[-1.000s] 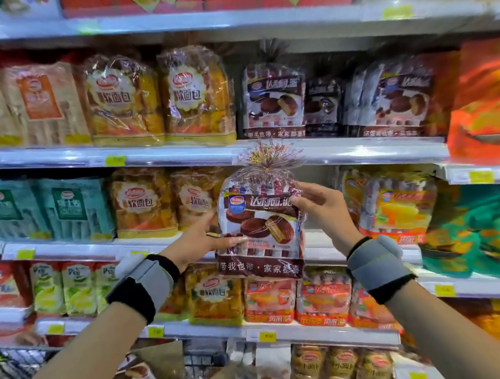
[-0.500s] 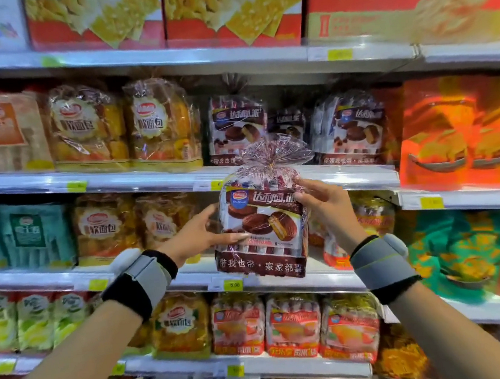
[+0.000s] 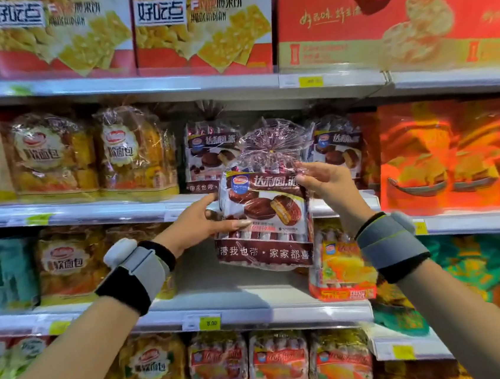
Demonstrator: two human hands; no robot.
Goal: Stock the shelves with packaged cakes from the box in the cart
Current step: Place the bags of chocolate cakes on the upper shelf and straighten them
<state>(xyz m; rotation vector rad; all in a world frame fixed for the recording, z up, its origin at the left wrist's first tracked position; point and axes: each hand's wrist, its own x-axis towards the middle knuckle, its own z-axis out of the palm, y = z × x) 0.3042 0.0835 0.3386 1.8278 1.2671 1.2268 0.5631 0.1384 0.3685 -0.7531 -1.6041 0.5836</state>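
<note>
Both hands, left hand [image 3: 202, 222] and right hand [image 3: 328, 181], clasped cake bag [image 3: 264, 215]; mid-placement, next needing lift onto shelf [image 3: 90, 206] between matching bags [image 3: 208, 153].

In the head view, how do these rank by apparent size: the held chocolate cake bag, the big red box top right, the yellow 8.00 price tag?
1. Big red box
2. Held chocolate cake bag, though nearer the camera
3. Yellow price tag

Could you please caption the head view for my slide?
Both hands, left and right, lift a cake bag toward matching bags.
</note>
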